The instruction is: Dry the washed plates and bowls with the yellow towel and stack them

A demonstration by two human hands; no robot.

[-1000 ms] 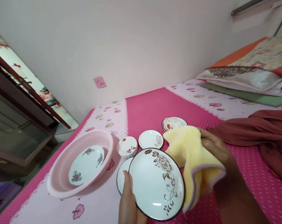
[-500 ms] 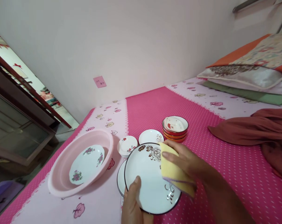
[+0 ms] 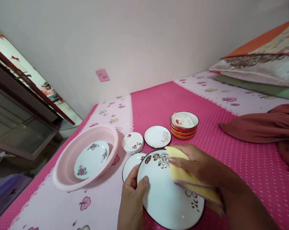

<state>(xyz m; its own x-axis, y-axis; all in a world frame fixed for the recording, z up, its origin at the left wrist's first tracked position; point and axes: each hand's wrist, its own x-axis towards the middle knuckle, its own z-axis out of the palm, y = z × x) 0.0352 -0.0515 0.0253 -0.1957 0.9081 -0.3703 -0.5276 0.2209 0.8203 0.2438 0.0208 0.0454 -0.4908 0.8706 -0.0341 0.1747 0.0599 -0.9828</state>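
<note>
My left hand point(image 3: 132, 195) grips the left rim of a large white plate point(image 3: 166, 201) with a brown flower pattern and dark edge, thumb on its face. My right hand point(image 3: 197, 164) presses a folded yellow cloth point(image 3: 185, 177) flat against the plate's upper right part, fingers together over the cloth. Under the plate's left edge lies another white plate point(image 3: 131, 161), partly hidden.
A pink basin point(image 3: 63, 169) holding a flowered plate point(image 3: 93, 159) sits at the left. Behind are a stack of small saucers point(image 3: 133, 142), a small white plate point(image 3: 157, 136) and stacked red-orange bowls point(image 3: 184, 125). A brown cloth point(image 3: 261, 124) and folded bedding point(image 3: 254, 70) lie at the right.
The loose cloth held beside the plate was folded and laid on the plate's face. The plate has come lower and closer, and my left thumb has moved further onto it.
</note>
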